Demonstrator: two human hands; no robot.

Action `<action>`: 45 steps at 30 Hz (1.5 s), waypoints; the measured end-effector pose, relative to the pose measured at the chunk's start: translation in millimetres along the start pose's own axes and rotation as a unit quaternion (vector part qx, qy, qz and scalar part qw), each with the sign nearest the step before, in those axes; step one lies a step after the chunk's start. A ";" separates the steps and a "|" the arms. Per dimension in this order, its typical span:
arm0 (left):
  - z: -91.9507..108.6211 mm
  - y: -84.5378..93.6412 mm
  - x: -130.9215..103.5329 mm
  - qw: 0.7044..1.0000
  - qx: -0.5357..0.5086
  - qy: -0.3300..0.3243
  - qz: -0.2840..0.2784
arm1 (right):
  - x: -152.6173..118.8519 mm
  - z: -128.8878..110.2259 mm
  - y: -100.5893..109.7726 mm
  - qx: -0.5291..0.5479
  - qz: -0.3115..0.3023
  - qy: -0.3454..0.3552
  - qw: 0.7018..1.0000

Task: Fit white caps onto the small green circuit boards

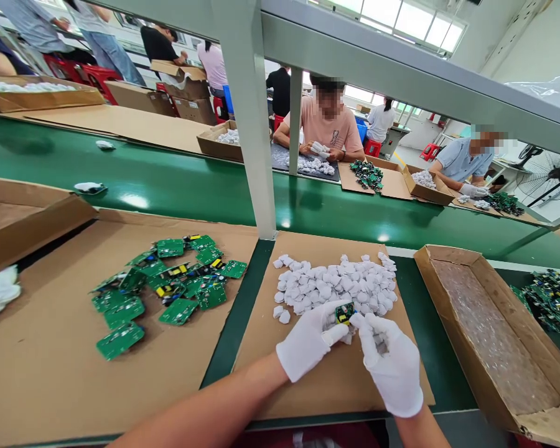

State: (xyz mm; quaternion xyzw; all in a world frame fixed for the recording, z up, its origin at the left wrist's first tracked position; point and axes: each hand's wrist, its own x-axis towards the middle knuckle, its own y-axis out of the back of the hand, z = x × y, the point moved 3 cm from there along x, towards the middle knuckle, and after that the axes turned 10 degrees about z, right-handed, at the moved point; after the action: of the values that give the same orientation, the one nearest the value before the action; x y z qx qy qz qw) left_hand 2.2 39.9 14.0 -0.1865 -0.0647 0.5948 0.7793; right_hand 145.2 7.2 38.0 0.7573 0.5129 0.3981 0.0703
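The left hand (pixel 308 339) reaches over the cardboard's (pixel 308 401) near edge and grips a little green board (pixel 343 312) above the middle, by the white lumps (pixel 336 285). The right hand (pixel 391 364) curls beside the board; whether it pinches, one cannot tell.

Bright light fills the frame; the windows (pixel 408 20) at the upper right are washed out. White glare dots the green belt (pixel 191 190) across the middle. Wide-angle stretching shows at the edges; pixelation masks two patches.
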 end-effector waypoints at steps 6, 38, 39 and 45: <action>-7.3 1.7 1.5 0.999 0.026 -0.017 -0.009 | -3.8 7.3 -1.1 -0.069 -0.008 0.068 0.995; -5.1 -8.9 -1.2 0.994 -0.074 0.079 0.024 | -0.9 -1.3 -20.1 -0.122 0.001 0.223 0.967; -4.5 -8.9 -0.5 0.994 -0.076 0.080 0.014 | 1.2 -1.5 -19.0 -0.102 -0.023 0.205 0.973; 1.1 -6.1 -0.4 0.992 -0.085 0.088 -0.002 | 7.4 3.6 -4.2 -0.033 -0.059 0.031 0.997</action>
State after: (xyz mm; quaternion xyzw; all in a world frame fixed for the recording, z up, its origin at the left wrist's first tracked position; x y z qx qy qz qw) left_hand 7.3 38.4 17.3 -0.3036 -0.0461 0.5671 0.7643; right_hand 145.8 16.4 37.3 0.7100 0.5455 0.4334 0.1027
